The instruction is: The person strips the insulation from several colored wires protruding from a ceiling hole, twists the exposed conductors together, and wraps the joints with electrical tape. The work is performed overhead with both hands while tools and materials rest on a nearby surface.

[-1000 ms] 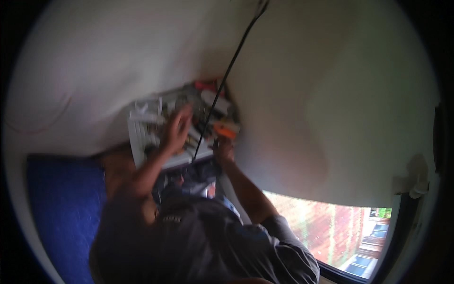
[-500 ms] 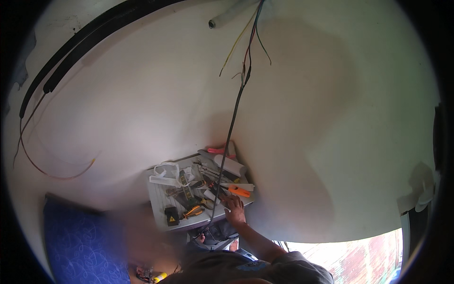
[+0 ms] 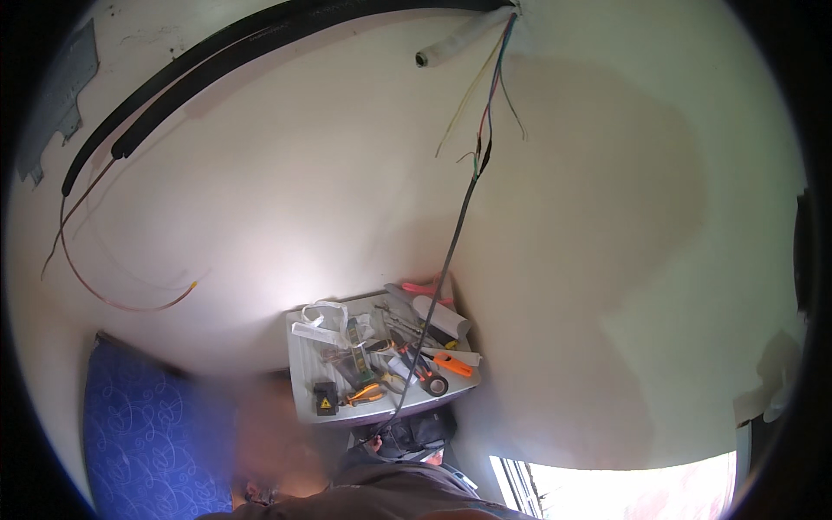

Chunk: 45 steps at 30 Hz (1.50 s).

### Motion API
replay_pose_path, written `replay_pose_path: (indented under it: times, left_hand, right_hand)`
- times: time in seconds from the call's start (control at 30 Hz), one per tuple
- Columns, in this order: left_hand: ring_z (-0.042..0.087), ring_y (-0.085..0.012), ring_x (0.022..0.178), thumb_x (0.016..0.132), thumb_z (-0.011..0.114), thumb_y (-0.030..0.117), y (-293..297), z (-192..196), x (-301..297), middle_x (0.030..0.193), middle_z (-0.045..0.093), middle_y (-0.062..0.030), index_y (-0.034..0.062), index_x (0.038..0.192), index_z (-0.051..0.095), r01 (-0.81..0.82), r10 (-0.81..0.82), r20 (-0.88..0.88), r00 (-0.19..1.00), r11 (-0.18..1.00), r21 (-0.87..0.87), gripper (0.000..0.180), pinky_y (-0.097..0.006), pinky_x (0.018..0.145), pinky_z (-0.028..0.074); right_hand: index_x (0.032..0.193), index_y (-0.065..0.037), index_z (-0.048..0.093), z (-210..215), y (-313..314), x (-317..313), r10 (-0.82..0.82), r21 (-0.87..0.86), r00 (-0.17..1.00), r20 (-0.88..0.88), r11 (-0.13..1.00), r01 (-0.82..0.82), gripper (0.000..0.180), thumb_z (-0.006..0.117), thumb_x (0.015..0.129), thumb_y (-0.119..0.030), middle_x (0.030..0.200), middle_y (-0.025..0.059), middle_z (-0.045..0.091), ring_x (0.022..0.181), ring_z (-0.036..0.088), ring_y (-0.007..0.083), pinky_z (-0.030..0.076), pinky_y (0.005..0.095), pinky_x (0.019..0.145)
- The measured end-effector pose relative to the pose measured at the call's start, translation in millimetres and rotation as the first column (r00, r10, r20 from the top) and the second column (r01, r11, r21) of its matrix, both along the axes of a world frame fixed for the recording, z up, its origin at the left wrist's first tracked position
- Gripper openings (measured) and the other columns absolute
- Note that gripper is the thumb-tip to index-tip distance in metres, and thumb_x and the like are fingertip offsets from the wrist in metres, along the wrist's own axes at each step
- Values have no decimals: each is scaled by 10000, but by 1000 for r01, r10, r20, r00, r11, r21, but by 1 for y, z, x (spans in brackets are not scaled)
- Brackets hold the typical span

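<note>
Can't tell what the fingers are doing, but one hand [image 3: 374,444] pokes up by the black cable [image 3: 451,251] under the tool-covered bench [image 3: 305,381].

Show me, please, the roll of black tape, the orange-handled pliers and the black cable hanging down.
roll of black tape [image 3: 436,385], head view, its rim.
orange-handled pliers [image 3: 365,395], head view, handle.
black cable [image 3: 451,256], head view, mid-length.
</note>
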<state>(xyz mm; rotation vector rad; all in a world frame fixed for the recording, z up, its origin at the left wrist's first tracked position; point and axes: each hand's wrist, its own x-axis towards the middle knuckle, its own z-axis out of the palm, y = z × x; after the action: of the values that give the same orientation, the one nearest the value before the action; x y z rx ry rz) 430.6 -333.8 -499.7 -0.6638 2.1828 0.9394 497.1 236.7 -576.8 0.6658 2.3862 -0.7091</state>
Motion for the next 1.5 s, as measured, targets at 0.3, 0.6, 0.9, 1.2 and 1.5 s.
replay_pose_path:
  times: [0.3, 0.6, 0.9, 1.2, 1.5]
  left_hand:
    - [693, -199, 1061, 1108, 535, 285, 4, -4, -50, 1159, 712, -91, 15, 1304, 635, 99, -98, -28, 995, 995, 25, 348, -347, 940, 534]
    - [695, -194, 1041, 1103, 542, 291, 20, -11, -94, 1135, 715, -85, 17, 1283, 646, 195, -189, -83, 978, 979, 65, 344, -346, 927, 536]
    - [696, -188, 1021, 1097, 550, 297, 31, -24, -107, 1111, 719, -80, 19, 1261, 657, 232, -227, -69, 972, 969, 83, 340, -345, 914, 538]
    - [697, -183, 1001, 1092, 557, 302, 38, -34, -101, 1087, 722, -75, 21, 1240, 667, 223, -220, -44, 975, 970, 100, 337, -344, 900, 540]
    - [698, -178, 981, 1086, 564, 308, 24, -38, -85, 1063, 725, -69, 23, 1219, 678, 172, -170, -22, 985, 980, 98, 335, -343, 887, 542]
  right_hand:
    - [1184, -10, 692, 51, -26, -71, -41, -91, 984, -171, 996, 26, 320, 530, 1022, -233, 1204, 218, 705, 1135, 678, 373, 549, 475, 967]
    - [1190, -11, 694, 67, -26, -84, -76, -100, 979, -188, 993, 58, 318, 533, 1029, -233, 1193, 207, 709, 1125, 679, 352, 547, 463, 964]
    - [1196, -12, 695, 71, -18, -78, -103, -109, 978, -180, 991, 84, 316, 537, 1035, -233, 1182, 196, 713, 1114, 680, 331, 546, 451, 961]
    - [1203, -13, 697, 76, -12, -73, -101, -118, 978, -182, 990, 80, 314, 540, 1042, -233, 1170, 185, 717, 1103, 680, 310, 544, 439, 958]
    - [1209, -14, 699, 77, -17, -85, -73, -128, 977, -200, 991, 48, 312, 544, 1049, -233, 1159, 174, 721, 1093, 681, 289, 542, 427, 955]
